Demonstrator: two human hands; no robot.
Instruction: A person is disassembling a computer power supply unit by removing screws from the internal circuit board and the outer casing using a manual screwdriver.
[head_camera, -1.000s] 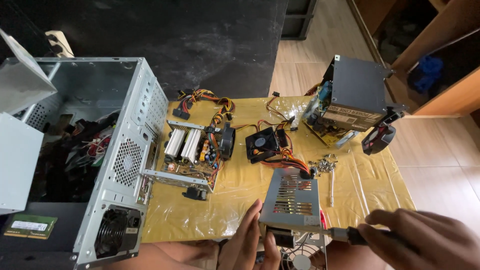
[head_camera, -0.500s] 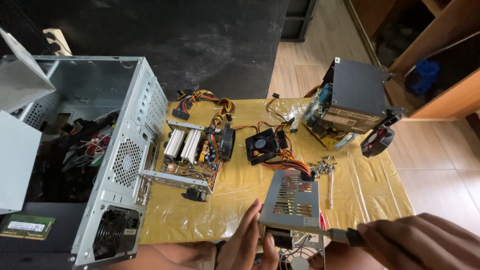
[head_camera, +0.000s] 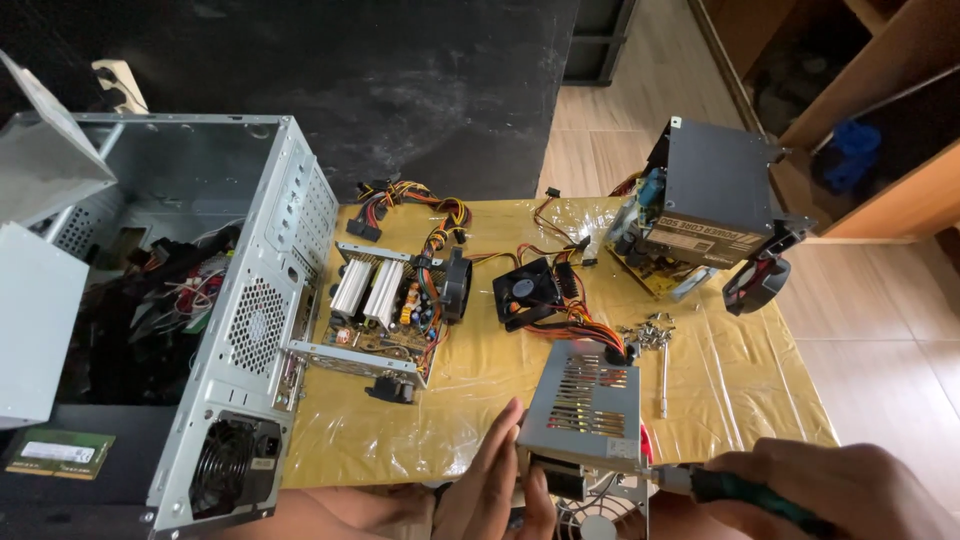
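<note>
Yellow plastic-covered tabletop (head_camera: 760, 400) carries loose screws (head_camera: 648, 332) beyond the fingers, while the left hand (head_camera: 500, 480), fingers straight, steadies a slotted grey metal power-supply box (head_camera: 585, 405) and the right hand (head_camera: 850, 490) grips a green-handled screwdriver (head_camera: 720, 487) at its side, cover still on.

Bright, even daylight fills the scene, and shadows stay soft. The plastic sheet over the table (head_camera: 740, 390) throws pale glare near its right edge. Focus is sharp at centre; wide-angle distortion bends the computer case (head_camera: 250, 330) at left.
</note>
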